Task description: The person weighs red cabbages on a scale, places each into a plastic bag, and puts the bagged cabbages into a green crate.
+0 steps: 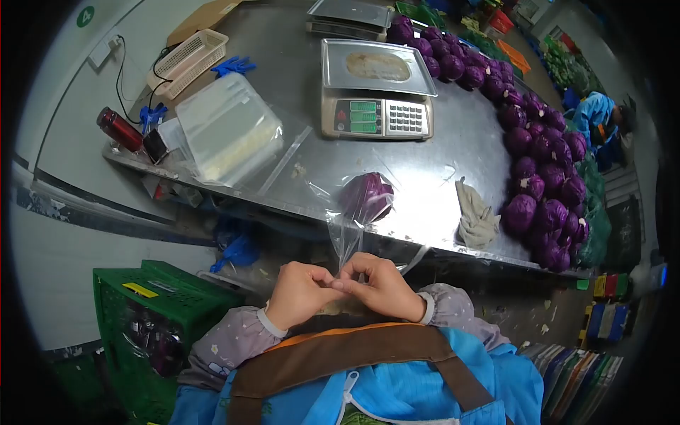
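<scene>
Beside a white wall (64, 106) stands a metal table (283, 71), with a green crate (188, 294) holding plastic-wrapped purple produce (152, 336) at lower left and, on the tabletop, a beige basket (200, 69) beyond a stack of clear bags (219, 120). Next, the left hand (301, 294) pinches the gathered neck of a clear bag (343, 241) whose purple cabbage (368, 198) rests at the table's near edge, before a scale (375, 117). The right hand (382, 287) grips that same neck, fingertips meeting the left's, and farther right come a crumpled cloth (476, 216) and piled loose cabbages (545, 163).

Fingers (363, 264) hide the end of the bag (345, 242).
</scene>
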The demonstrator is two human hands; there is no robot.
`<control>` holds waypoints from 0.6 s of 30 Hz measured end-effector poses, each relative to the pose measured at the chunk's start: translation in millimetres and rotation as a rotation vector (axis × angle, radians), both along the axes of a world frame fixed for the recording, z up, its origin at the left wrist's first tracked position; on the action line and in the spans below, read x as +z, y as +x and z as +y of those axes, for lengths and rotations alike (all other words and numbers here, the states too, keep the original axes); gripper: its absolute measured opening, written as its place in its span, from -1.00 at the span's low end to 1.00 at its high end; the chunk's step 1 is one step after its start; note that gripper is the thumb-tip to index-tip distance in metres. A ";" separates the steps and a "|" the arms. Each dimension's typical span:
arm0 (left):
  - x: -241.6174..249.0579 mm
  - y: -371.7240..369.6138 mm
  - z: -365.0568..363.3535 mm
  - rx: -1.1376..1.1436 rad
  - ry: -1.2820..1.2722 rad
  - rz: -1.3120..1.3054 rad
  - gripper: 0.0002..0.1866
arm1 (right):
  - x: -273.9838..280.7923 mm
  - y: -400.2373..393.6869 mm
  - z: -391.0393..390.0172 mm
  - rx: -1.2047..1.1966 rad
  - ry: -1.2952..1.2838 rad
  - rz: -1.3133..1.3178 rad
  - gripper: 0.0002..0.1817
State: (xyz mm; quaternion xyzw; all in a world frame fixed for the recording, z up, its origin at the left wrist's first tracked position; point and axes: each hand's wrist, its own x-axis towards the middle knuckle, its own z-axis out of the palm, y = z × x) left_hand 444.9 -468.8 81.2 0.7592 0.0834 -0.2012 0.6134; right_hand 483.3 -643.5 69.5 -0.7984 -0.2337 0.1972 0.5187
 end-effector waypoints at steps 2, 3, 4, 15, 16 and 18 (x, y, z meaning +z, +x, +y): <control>-1.5 -2.9 1.6 -0.039 -0.022 -0.009 -0.85 | -0.3 -2.5 0.4 0.005 0.000 0.069 -0.81; 0.3 -3.3 0.7 -0.043 -0.019 -0.005 -0.85 | 4.2 -2.8 -0.2 0.000 0.003 0.073 -0.81; 3.6 -2.0 0.1 -0.018 -0.039 0.008 -0.84 | 11.5 -2.5 -0.5 -0.013 -0.029 -0.080 -0.82; -74.7 122.7 -17.8 -0.727 0.232 -0.298 -0.74 | 111.8 28.2 -110.9 0.151 0.215 0.805 -0.88; -81.9 122.8 -9.6 -0.721 0.219 -0.293 -0.74 | 109.7 17.8 -151.4 0.104 0.238 0.689 -0.91; -93.2 123.3 11.1 -0.609 -0.259 -0.304 -0.75 | 79.5 3.5 -213.0 -0.233 0.139 0.565 -0.87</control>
